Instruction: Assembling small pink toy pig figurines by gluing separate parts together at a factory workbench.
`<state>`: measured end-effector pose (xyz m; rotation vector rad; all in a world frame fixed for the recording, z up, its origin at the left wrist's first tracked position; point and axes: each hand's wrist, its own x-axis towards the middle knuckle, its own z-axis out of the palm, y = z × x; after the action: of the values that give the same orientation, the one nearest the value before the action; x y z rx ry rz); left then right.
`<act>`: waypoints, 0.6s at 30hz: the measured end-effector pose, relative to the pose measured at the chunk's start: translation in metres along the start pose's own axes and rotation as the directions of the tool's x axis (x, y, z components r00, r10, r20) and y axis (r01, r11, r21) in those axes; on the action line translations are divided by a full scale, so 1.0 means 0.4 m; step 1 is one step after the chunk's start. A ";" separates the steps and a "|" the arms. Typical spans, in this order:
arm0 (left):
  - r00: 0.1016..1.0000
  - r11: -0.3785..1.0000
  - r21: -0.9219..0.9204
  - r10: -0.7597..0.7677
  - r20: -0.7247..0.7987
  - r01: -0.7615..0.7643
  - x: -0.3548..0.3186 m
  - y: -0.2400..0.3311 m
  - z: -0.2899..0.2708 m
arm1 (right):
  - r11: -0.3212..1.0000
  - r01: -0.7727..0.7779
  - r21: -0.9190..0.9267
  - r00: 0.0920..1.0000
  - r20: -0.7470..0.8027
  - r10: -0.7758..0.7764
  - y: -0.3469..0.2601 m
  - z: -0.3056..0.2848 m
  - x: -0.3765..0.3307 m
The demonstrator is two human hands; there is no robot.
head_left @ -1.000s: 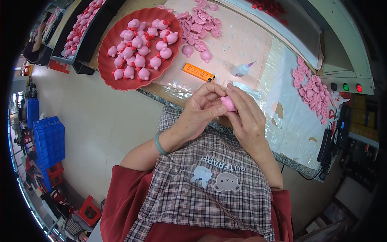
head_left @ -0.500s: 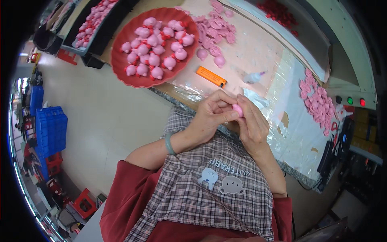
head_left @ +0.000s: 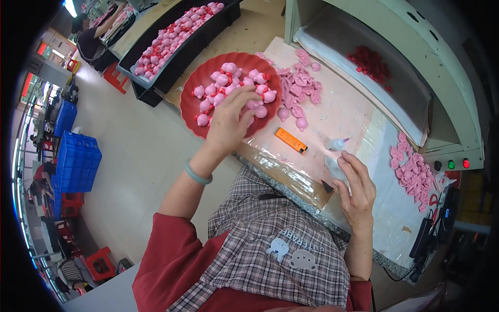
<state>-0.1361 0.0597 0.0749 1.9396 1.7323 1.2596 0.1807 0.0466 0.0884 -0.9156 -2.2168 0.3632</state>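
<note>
My left hand [head_left: 231,120], its fingers spread and curved, reaches over the near side of a scalloped red bowl [head_left: 188,93]. Round pink figures with red parts fill the bowl, and some lie partly hidden under my fingers. I see nothing plainly gripped in that hand. My right hand [head_left: 357,190] hovers above the table's front part, thumb and fingers apart, holding nothing visible. Just beyond its fingertips are a crumpled whitish sheet [head_left: 334,167] and a small clear bottle [head_left: 337,144] with a purple tip. An orange lighter-like block [head_left: 291,141] lies between my hands.
Flat pink pieces [head_left: 300,86] are heaped behind the lighter-like block; another pink pile [head_left: 413,174] lies at right. A black bin [head_left: 182,60] of pink figures stands far left. Red pieces [head_left: 369,63] sit inside a pale green machine [head_left: 452,119]. Another person [head_left: 92,41] works far left.
My hands have parted from the small pink piece they held together. The left has moved up and left over the bowl; the right has shifted right and opened. The view has shifted too.
</note>
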 end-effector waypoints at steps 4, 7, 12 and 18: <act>0.993 0.980 0.163 0.109 0.045 -0.115 0.028 -0.022 0.003 | 0.999 -0.049 -0.013 0.997 -0.055 0.048 0.040 -0.031 0.006; 0.974 0.968 0.150 0.182 0.134 -0.201 0.077 0.011 0.038 | 0.987 -0.157 -0.044 0.982 -0.111 0.151 0.077 -0.057 0.023; 0.886 0.880 0.145 0.425 0.182 -0.452 0.214 0.014 0.156 | 0.940 -0.328 0.099 0.928 -0.152 0.340 0.180 -0.094 0.073; 0.870 0.834 0.322 0.323 0.372 -0.448 0.338 -0.028 0.337 | 0.890 -0.404 0.212 0.887 -0.148 0.438 0.329 -0.126 0.122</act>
<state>-0.0568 0.2311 0.0448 2.6701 1.5698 0.6708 0.2581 0.1741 0.0848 -1.2798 -1.7659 0.6341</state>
